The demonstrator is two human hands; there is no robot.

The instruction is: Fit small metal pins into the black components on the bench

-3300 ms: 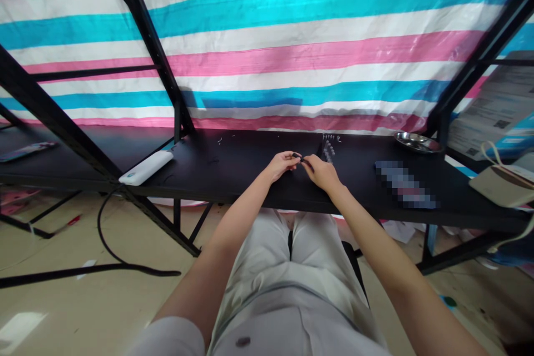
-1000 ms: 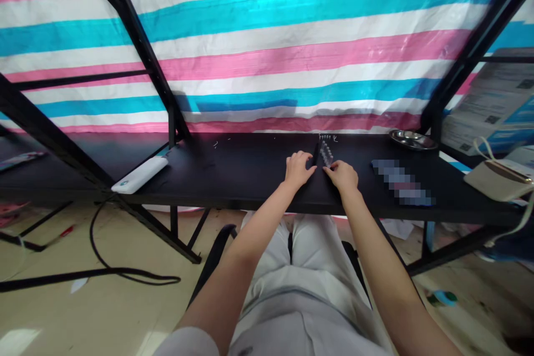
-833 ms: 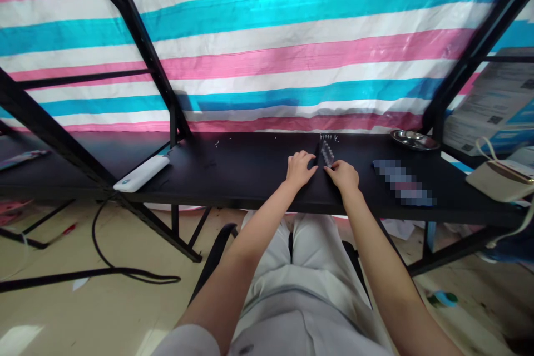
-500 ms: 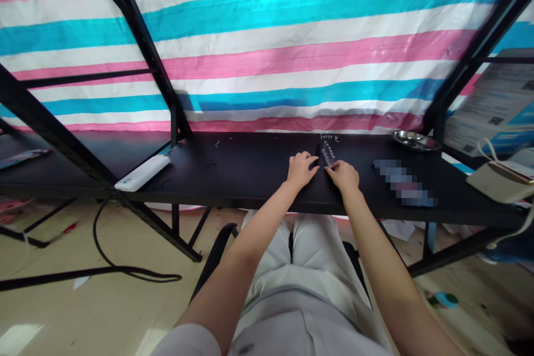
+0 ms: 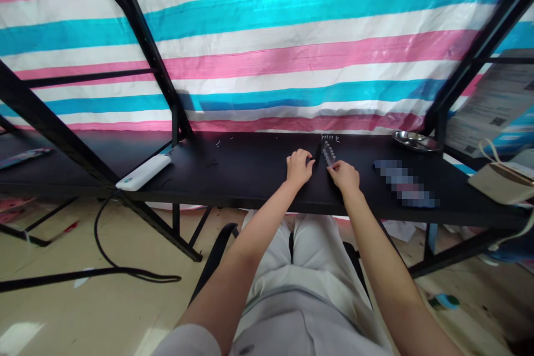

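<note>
Head view looks down along both bare forearms to a black workbench (image 5: pixel 250 172). A row of small clear pieces (image 5: pixel 329 152) lies on the workbench right of its middle and runs from near the front edge toward the back edge. A dark strip (image 5: pixel 317 153) lies alongside the row on its left, also on the workbench top.

The left hand (image 5: pixel 298 166) rests on the workbench with its fingers curled, the fingertips against the dark strip. The right hand (image 5: pixel 344 175) rests on the workbench too, its fingertips at the near end of the row of small clear pieces. Both sets of fingers are bent, but the view is too small to tell whether either hand pinches anything or only touches it.

A white power bank (image 5: pixel 144 172) lies at the workbench's left end. A steel dish (image 5: pixel 417 141) sits at its back right corner, and a pixelated patch (image 5: pixel 404 183) lies on the top between the dish and the front edge. A striped tarpaulin (image 5: pixel 267 50) hangs behind the workbench. A black cable (image 5: pixel 125 267) curls on the floor under its left end. A beige pouch (image 5: pixel 500 182) sits past its right end.
</note>
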